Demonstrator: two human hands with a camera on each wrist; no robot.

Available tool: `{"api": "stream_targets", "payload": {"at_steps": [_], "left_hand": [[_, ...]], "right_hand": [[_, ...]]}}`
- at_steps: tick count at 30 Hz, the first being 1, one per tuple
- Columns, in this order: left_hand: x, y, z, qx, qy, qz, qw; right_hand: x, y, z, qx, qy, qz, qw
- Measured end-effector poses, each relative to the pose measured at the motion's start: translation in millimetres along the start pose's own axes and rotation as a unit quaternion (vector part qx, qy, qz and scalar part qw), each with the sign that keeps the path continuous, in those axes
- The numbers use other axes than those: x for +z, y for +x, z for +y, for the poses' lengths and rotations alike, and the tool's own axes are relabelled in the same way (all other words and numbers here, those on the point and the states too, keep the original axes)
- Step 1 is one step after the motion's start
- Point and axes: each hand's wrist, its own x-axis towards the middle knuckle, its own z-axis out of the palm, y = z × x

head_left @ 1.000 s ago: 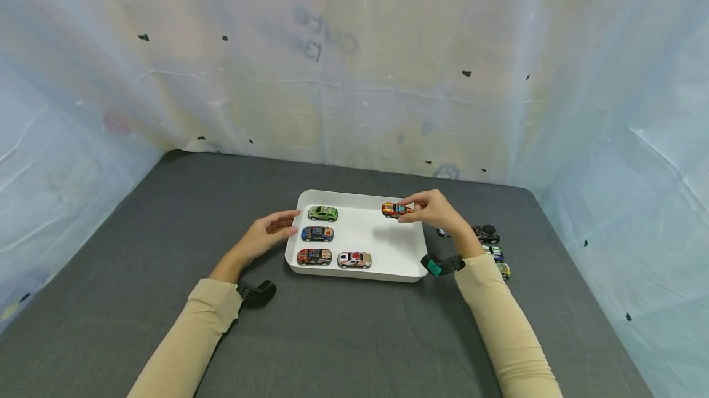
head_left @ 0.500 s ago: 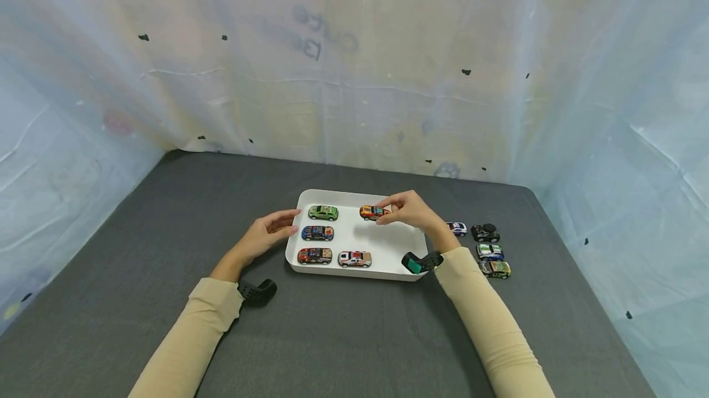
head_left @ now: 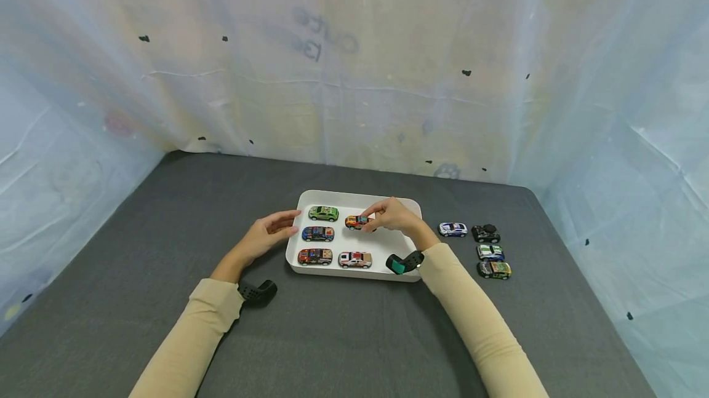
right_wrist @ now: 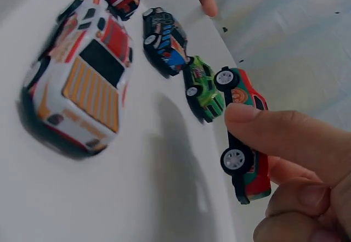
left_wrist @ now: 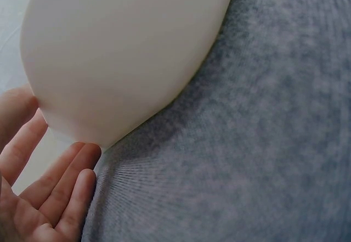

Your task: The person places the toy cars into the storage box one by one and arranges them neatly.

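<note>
Right hand point(head_left: 393, 214) pinches red car point(head_left: 356, 222) above tray point(head_left: 349, 198) — thumb slip could knock green car point(head_left: 324, 213). Left hand point(head_left: 266, 233) at tray edge — fingers loosely spread.

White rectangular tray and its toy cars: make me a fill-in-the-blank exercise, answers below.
The bare hand pinching the red-and-orange toy car is the ____ one.
Resting in the white rectangular tray are ____ other toy cars.
Of these, the farthest-back car is mostly ____.

Missing words: right; four; green.
</note>
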Motion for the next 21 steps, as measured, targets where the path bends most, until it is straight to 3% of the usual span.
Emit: {"api": "stream_targets", "payload": {"at_steps": [21], "left_hand": [[-0.8,-1.9,-0.9,0.002,-0.007,-0.001,1.0000]], "right_hand": [[12,5.7,0,0.040,-0.027,-0.024,0.9985]]}}
